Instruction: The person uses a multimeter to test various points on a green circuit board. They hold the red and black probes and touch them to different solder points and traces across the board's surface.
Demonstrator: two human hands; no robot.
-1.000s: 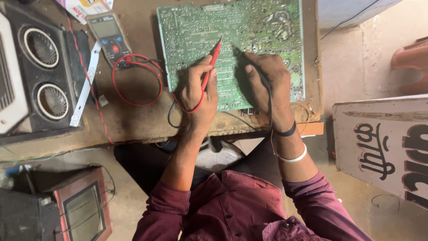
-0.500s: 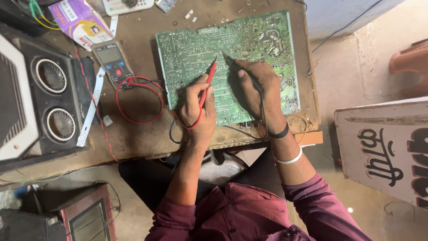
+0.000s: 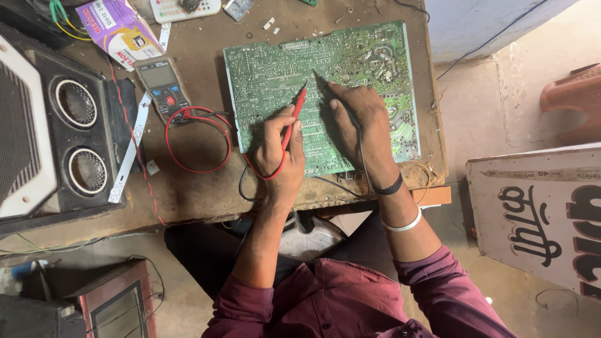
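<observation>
Left hand (image 3: 280,150) still clamps red probe (image 3: 293,121), right hand (image 3: 362,125) black probe (image 3: 328,87); circuit board (image 3: 275,69) contact unchanged.

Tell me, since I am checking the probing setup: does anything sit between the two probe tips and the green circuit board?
Nothing visible does. The left hand holds the red probe and the right hand the black probe; both tips reach the bare green circuit board. The red lead loops beside the board, toward the multimeter.

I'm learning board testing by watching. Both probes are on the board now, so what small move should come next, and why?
Probably a glance at the meter: the red probe in the left hand and the black probe in the right hand both touch the board.
</observation>
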